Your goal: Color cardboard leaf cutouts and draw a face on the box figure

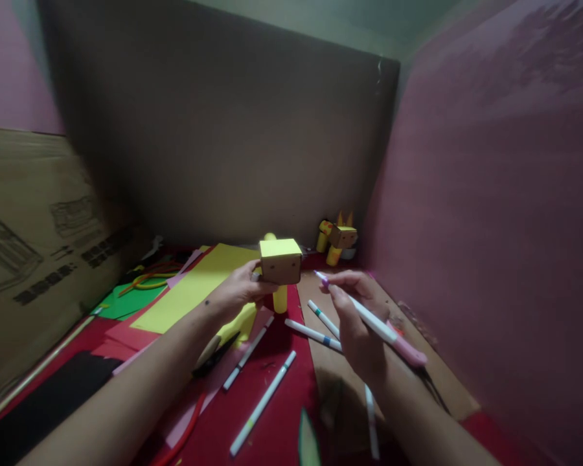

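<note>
My left hand (238, 294) holds a small paper box figure (280, 261) with a yellow top, a tan front with two dark dots, and yellow tube legs below. My right hand (357, 323) grips a white marker (364, 310) with a purple tip, and a pink pen (408, 349) lies along the same hand. The marker's tip points toward the box, a short gap away from its right side.
Several white markers (262, 404) lie on the red paper (276, 362). Yellow (194, 288), green and black sheets lie to the left. A finished paper animal (340, 239) stands at the back. Cardboard walls close the left and back, a pink wall the right.
</note>
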`<state>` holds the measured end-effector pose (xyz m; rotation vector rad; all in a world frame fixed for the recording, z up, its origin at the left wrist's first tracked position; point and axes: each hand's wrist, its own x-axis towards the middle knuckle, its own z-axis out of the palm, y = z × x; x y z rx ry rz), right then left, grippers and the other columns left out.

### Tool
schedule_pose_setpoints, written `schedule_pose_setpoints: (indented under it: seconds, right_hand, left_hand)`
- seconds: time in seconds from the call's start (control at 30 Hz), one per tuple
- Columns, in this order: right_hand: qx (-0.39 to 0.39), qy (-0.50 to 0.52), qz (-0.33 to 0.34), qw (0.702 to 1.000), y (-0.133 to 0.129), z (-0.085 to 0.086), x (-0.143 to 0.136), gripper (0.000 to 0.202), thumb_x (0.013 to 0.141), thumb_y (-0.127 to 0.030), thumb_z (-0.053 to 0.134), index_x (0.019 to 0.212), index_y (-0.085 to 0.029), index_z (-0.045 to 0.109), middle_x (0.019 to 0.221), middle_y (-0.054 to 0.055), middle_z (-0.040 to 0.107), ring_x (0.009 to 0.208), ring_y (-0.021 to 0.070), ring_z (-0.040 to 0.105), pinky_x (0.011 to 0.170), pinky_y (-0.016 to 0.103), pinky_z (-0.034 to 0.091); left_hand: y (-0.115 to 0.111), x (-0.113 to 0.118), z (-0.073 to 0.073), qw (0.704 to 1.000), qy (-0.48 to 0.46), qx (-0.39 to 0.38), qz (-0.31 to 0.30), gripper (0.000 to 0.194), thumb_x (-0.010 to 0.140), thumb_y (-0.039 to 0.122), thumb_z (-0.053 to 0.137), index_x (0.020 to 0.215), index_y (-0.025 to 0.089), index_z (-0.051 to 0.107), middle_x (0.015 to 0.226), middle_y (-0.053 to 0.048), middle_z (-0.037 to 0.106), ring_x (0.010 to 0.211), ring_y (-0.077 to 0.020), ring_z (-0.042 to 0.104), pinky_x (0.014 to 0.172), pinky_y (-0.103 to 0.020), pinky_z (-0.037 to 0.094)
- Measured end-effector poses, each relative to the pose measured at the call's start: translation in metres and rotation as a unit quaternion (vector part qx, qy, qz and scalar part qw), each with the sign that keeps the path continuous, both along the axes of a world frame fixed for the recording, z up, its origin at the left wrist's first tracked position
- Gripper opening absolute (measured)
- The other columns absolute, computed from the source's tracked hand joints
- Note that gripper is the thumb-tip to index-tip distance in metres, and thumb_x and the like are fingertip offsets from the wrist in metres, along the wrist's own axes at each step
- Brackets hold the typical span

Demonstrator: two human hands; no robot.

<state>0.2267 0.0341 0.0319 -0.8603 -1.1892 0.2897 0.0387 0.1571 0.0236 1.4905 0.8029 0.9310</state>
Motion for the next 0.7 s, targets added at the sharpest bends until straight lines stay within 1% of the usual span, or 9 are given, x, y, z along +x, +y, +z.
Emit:
schedule_pose_setpoints:
  seconds: [0.1, 0.17, 0.33, 0.47, 0.57, 0.7]
  right_hand:
    - [-0.03, -0.019, -0.03, 0.999, -0.005, -0.008, 0.004, 0.01, 0.088, -0.027, 0.063, 0.085, -0.022, 0.07, 0.078, 0.001, 0.072, 0.077, 0.018, 0.068, 0.068, 0.029, 0.052]
    - [-0.045, -0.017, -0.037, 0.998, -0.004, -0.012, 0.006, 0.011, 0.088, -0.029, 0.062, 0.083, -0.022, 0.07, 0.08, 0.001, 0.072, 0.079, 0.0188, 0.067, 0.067, 0.029, 0.051]
    - [-0.054, -0.002, -0.021, 0.998, 0.001, -0.019, 0.011, 0.011, 0.088, -0.03, 0.062, 0.083, -0.022, 0.068, 0.076, 0.001, 0.068, 0.079, 0.0188, 0.065, 0.066, 0.029, 0.05]
    - [-0.057, -0.005, -0.019, 0.998, 0.001, -0.019, 0.013, 0.01, 0.088, -0.03, 0.061, 0.086, -0.022, 0.068, 0.073, -0.001, 0.068, 0.073, 0.0178, 0.065, 0.066, 0.03, 0.05]
    - [-0.06, -0.004, -0.019, 0.998, 0.001, -0.02, 0.012, 0.01, 0.088, -0.029, 0.061, 0.087, -0.022, 0.068, 0.077, 0.0, 0.069, 0.075, 0.0182, 0.066, 0.068, 0.031, 0.051]
    - [-0.069, -0.029, 0.001, 0.997, 0.001, -0.027, 0.008, 0.01, 0.089, -0.029, 0.061, 0.088, -0.022, 0.068, 0.08, 0.001, 0.069, 0.078, 0.019, 0.067, 0.07, 0.032, 0.052]
  left_hand:
    - [0.001, 0.002, -0.007, 1.0, 0.004, -0.01, 0.009, 0.065, 0.061, 0.021, 0.084, 0.119, 0.013, 0.058, 0.077, 0.0, 0.063, 0.054, -0.0108, 0.05, 0.048, -0.025, 0.036]
    - [0.002, 0.003, -0.011, 1.0, 0.006, -0.016, 0.014, 0.069, 0.06, 0.022, 0.085, 0.122, 0.013, 0.056, 0.078, 0.0, 0.064, 0.054, -0.0108, 0.05, 0.049, -0.025, 0.035]
    - [0.006, 0.004, -0.016, 1.0, 0.002, -0.028, 0.009, 0.076, 0.06, 0.024, 0.086, 0.128, 0.014, 0.053, 0.075, 0.001, 0.062, 0.054, -0.0116, 0.051, 0.05, -0.025, 0.037]
    - [0.007, 0.003, -0.016, 0.999, -0.008, -0.032, -0.006, 0.074, 0.06, 0.025, 0.087, 0.126, 0.015, 0.055, 0.075, 0.002, 0.061, 0.054, -0.0113, 0.05, 0.05, -0.025, 0.037]
    - [0.008, 0.001, -0.016, 0.999, -0.015, -0.036, -0.015, 0.07, 0.06, 0.025, 0.088, 0.123, 0.016, 0.057, 0.074, 0.003, 0.06, 0.053, -0.0099, 0.047, 0.05, -0.025, 0.037]
    - [0.008, 0.0, -0.017, 0.999, -0.024, -0.039, -0.021, 0.067, 0.06, 0.025, 0.088, 0.12, 0.018, 0.057, 0.074, 0.003, 0.059, 0.052, -0.0094, 0.046, 0.049, -0.025, 0.036]
